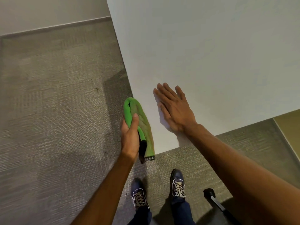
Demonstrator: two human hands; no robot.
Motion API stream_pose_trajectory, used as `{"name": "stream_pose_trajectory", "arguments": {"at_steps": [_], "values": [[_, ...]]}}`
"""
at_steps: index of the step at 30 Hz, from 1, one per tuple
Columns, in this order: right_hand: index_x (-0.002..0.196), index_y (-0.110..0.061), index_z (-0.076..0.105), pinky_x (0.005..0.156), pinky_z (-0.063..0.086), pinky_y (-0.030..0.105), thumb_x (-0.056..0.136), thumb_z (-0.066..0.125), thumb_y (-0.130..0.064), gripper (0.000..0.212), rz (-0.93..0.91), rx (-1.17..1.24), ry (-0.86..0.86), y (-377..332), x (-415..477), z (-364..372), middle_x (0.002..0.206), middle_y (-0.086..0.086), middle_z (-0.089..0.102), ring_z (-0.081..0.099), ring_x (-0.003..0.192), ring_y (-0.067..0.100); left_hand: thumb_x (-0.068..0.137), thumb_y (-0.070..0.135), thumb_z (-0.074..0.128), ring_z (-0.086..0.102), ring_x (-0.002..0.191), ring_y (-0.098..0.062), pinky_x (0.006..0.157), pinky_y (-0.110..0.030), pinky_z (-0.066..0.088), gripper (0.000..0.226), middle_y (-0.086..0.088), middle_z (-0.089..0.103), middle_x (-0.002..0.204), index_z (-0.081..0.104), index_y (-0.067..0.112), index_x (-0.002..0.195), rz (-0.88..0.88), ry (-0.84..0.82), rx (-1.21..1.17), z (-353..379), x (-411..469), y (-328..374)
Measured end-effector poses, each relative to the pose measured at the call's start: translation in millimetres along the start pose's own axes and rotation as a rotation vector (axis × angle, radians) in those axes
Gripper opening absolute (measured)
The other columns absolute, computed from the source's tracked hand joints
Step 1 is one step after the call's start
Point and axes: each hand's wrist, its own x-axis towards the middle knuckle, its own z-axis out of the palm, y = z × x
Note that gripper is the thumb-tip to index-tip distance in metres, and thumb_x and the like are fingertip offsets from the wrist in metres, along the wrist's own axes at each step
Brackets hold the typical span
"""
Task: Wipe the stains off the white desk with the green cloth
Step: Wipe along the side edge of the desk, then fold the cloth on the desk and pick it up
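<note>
The white desk fills the upper right of the head view, with its near left corner by my hands. My left hand grips the folded green cloth, which has a dark trim at its lower end. The cloth is pressed along the desk's left side edge, just off the top surface. My right hand lies flat on the desk top near that corner, fingers spread, holding nothing. No stains are clearly visible on the desk surface.
Grey carpet covers the floor left of and below the desk. A wall with a baseboard runs along the top left. My two dark shoes stand below the corner. A black chair part sits at the bottom right.
</note>
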Motion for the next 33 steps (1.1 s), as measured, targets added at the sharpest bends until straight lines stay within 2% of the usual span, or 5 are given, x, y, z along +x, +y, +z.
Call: {"name": "stream_pose_trajectory", "arguments": {"at_steps": [10, 15, 24, 29, 33], "values": [[0.147, -0.009, 0.058, 0.122, 0.04, 0.028, 0.103, 0.047, -0.003, 0.046, 0.371, 0.795, 0.393, 38, -39, -43, 0.154, 0.004, 0.056, 0.05, 0.145, 0.013, 0.093, 0.046, 0.054, 0.04, 0.115, -0.006, 0.101, -0.027, 0.046, 0.051, -0.001, 0.036, 0.125, 0.047, 0.035, 0.142, 0.863, 0.108, 0.811, 72, -13, 69], [0.138, -0.02, 0.067, 0.107, 0.047, 0.018, 0.104, 0.048, -0.007, 0.041, 0.566, 0.78, 0.594, 66, -58, -74, 0.139, -0.005, 0.067, 0.06, 0.125, 0.003, 0.087, 0.081, 0.027, 0.034, 0.129, -0.031, 0.105, -0.056, 0.032, 0.069, -0.005, 0.027, 0.151, 0.031, 0.047, 0.148, 0.641, -0.263, 1.529, 114, -4, 53], [0.128, -0.008, 0.069, 0.101, 0.047, 0.038, 0.097, 0.059, -0.01, 0.033, 0.092, 0.427, 0.12, 48, -26, -77, 0.128, 0.012, 0.07, 0.06, 0.121, 0.029, 0.074, 0.036, 0.085, 0.055, 0.111, -0.021, 0.095, -0.034, 0.045, 0.092, -0.007, 0.06, 0.119, 0.035, 0.02, 0.149, 0.313, 0.011, 0.986, 80, 17, 64], [0.154, -0.011, 0.047, 0.121, 0.036, 0.043, 0.102, 0.062, -0.033, 0.059, -0.016, 0.245, -0.121, 41, -19, -58, 0.158, 0.011, 0.048, 0.043, 0.146, 0.03, 0.074, 0.011, 0.082, 0.064, 0.092, -0.015, 0.078, -0.021, 0.046, 0.039, -0.003, 0.071, 0.108, 0.068, 0.017, 0.11, 0.287, 0.084, 0.954, 78, 40, 92], [0.163, -0.02, 0.028, 0.126, 0.03, 0.056, 0.096, 0.055, -0.063, 0.084, 0.021, 0.19, -0.127, 34, -22, -46, 0.171, 0.013, 0.027, 0.028, 0.157, 0.034, 0.075, -0.005, 0.058, 0.054, 0.113, -0.026, 0.1, -0.04, 0.046, 0.049, -0.008, 0.055, 0.122, 0.062, 0.017, 0.119, 0.357, 0.34, 0.905, 81, 40, 101]]}}
